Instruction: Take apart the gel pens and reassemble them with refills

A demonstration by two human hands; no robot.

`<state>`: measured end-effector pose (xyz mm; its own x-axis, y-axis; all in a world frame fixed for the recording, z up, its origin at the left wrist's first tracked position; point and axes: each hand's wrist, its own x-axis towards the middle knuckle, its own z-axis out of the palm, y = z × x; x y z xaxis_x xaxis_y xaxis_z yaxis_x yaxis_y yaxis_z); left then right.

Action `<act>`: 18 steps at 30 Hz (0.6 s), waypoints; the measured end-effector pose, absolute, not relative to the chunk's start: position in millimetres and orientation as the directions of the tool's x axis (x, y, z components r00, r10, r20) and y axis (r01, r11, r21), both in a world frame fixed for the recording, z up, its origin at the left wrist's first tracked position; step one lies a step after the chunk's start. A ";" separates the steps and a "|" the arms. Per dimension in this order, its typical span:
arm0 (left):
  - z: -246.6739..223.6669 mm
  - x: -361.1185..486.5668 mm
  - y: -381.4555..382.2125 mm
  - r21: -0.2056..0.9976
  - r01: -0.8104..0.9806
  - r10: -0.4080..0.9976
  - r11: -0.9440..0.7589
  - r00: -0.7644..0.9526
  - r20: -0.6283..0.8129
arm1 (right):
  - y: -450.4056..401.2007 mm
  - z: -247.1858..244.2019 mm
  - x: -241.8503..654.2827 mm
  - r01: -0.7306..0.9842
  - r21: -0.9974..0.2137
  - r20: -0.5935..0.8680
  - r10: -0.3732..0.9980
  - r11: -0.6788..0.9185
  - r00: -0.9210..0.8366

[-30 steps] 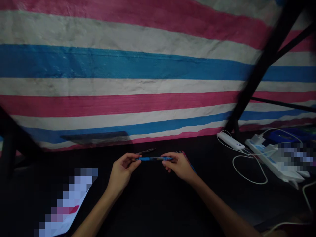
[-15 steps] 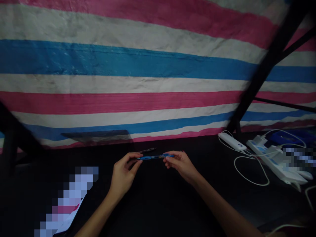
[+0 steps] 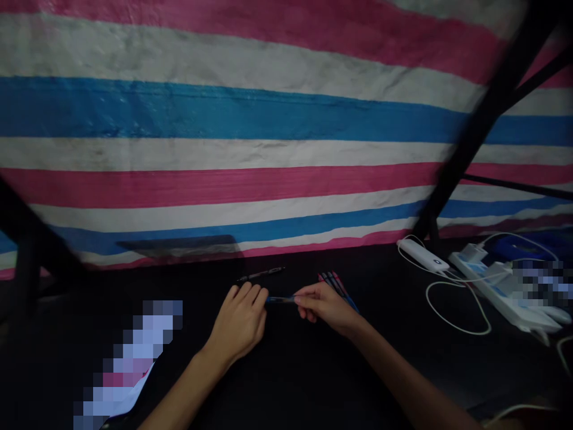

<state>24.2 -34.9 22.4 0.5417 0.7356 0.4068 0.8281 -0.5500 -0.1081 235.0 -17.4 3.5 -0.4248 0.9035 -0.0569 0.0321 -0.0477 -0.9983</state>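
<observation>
Both hands have dropped toward the tabletop and drawn together since the earlier frames; less of the pen shows between them now. Left hand point(image 3: 242, 322): curled knuckles-up, fingers closed over one end of the pen point(image 3: 280, 300). Right hand point(image 3: 326, 307): fingertips pinched narrow on the other end. Pen: blue, lying roughly level just above the dark table point(image 3: 286, 382), only a short middle stretch visible; whether it rests on the surface cannot be told. Just behind the right hand: a small bundle of pens point(image 3: 336, 283), pink and blue, fanned on the table. Beyond the left hand, apart: a single dark pen point(image 3: 261, 275). Far right: a white power bank point(image 3: 423, 255) with a looping cable point(image 3: 452, 316), beside a white power strip point(image 3: 496, 286). Backdrop: a striped tarp point(image 3: 224, 149) in pink, white and blue, crossed by a dark frame bar point(image 3: 474, 131). Risk, judged: the light is poor and the grips sit at the pen's ends, so a twist or pull apart could free a small inner part onto the black surface, where it would be hard to find; the right wrist could also nudge the bundle behind it and scatter it.
</observation>
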 end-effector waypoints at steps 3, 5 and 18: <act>19.8 23.5 -34.2 -0.103 0.827 0.728 -0.553 0.540 0.422 | -19.7 7.4 236.2 0.031 -0.999 -0.044 0.912 -0.035 -0.409; 17.4 21.1 -31.4 -0.091 0.797 0.713 -0.597 0.580 0.395 | -20.5 9.1 236.7 0.043 -0.999 -0.042 0.915 -0.027 -0.401; 6.5 17.2 -27.3 0.106 0.795 0.763 -0.597 0.522 0.381 | -25.6 12.3 232.6 0.240 -0.908 0.256 0.909 0.342 -0.328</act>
